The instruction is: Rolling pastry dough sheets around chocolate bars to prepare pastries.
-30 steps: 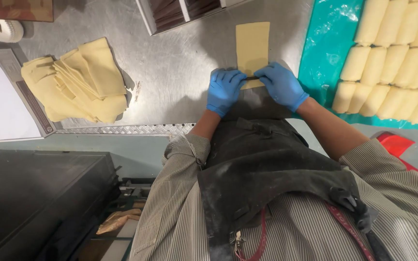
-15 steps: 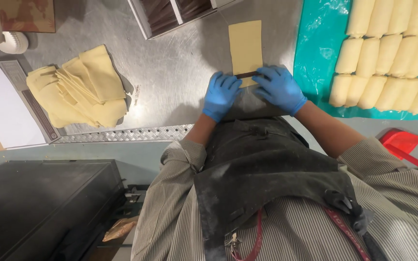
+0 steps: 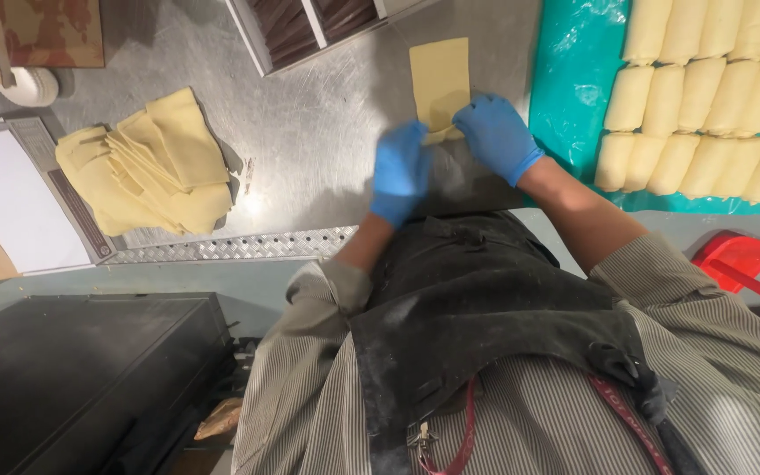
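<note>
A pale yellow rectangular dough sheet (image 3: 439, 75) lies flat on the steel table (image 3: 318, 132). Both my hands wear blue gloves and sit at the sheet's near end. My right hand (image 3: 496, 134) presses on that end, where the dough is turned up into a fold. My left hand (image 3: 400, 171) lies just left of it, fingers bent, touching the fold's left edge; it looks blurred. Rows of finished pale dough rolls (image 3: 705, 97) lie on a teal plastic sheet (image 3: 573, 97) to the right.
A loose pile of dough sheets (image 3: 147, 163) sits at the left. A white tray (image 3: 10, 207) lies at the far left, a dark tray (image 3: 296, 31) at the back. A red object (image 3: 736, 259) and a black box (image 3: 81, 378) stand below the table edge.
Both hands have shifted up the sheet, and its near end is more folded over. My left hand has slid slightly left and down.
</note>
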